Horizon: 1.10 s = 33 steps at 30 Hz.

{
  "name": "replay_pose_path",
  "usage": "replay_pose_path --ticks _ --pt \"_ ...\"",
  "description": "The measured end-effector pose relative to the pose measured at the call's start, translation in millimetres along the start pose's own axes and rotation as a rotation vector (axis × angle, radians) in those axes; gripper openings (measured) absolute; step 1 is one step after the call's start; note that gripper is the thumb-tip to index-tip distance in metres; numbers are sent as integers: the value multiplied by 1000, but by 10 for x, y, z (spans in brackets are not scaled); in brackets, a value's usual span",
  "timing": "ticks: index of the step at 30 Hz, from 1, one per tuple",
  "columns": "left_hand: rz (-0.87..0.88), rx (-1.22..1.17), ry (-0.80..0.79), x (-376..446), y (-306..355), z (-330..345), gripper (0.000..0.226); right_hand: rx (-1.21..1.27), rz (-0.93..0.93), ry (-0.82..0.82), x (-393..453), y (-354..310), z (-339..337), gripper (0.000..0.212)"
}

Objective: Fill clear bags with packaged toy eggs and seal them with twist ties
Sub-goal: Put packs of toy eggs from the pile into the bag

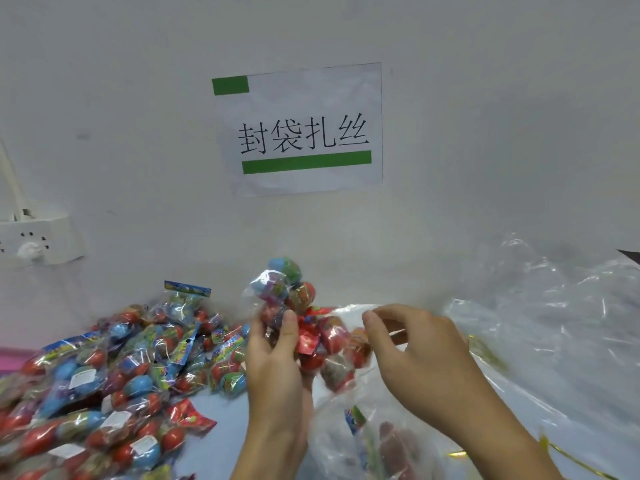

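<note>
The left hand [273, 355] gripped a packet of toy eggs [282, 289], fingers and thumb curled round its lower part, so that the blue, green and red eggs stood up above the hand in front of the white wall [485, 116]. Just to the right of it, the right hand [412, 344] pinched the upper edge of a clear bag [349, 424] between thumb and curled fingers, holding the mouth up; the bag hung below and between the two hands, and red eggs showed through its film, with another packet lower inside. The held packet sat just beside the bag's mouth, at its left edge. A pile of egg packets [104, 368] lay on the table to the left of the left hand. A heap of crumpled clear film [554, 306] lay to the right of the right hand. Gold twist ties [568, 455] lay near the right forearm, blurred. A paper sign [301, 129] hung on the wall above, and a power strip [38, 240] sat at the far left.
</note>
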<state>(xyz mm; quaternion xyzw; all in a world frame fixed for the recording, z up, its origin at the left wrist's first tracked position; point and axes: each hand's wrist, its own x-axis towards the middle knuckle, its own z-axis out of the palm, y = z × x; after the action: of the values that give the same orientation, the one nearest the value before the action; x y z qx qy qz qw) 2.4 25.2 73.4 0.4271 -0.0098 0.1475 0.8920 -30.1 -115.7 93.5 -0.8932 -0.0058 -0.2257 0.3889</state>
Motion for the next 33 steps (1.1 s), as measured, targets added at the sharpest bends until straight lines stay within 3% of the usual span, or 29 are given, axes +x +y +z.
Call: replay_pose_path --ticks 3,7,10,13,16,23,25,29,31,33 --pt "20 14 -44 9 25 28 22 48 44 -63 -17 -43 -14 54" --pt "28 24 -161 -2 44 25 34 -7 37 -138 -37 -106 -29 45" --pt "82 88 -150 -3 38 21 32 11 47 -176 -37 -115 -57 35" --pt "146 108 -48 30 87 -18 30 15 84 -103 -25 -62 -85 22" --pt "90 28 23 105 121 -107 26 69 126 14 15 17 -107 19" --pt "-50 -170 51 90 199 -103 49 232 137 189 51 96 -112 16" --pt "-85 -180 42 93 194 -109 42 294 171 225 62 110 -119 18" --pt "-152 -160 -31 63 184 -99 64 454 215 232 68 135 -187 27" --pt "-174 -141 -62 42 182 -84 72 421 183 216 56 134 -228 37" --pt "-185 -127 -92 24 181 -72 74 366 145 227 58 131 -259 29"
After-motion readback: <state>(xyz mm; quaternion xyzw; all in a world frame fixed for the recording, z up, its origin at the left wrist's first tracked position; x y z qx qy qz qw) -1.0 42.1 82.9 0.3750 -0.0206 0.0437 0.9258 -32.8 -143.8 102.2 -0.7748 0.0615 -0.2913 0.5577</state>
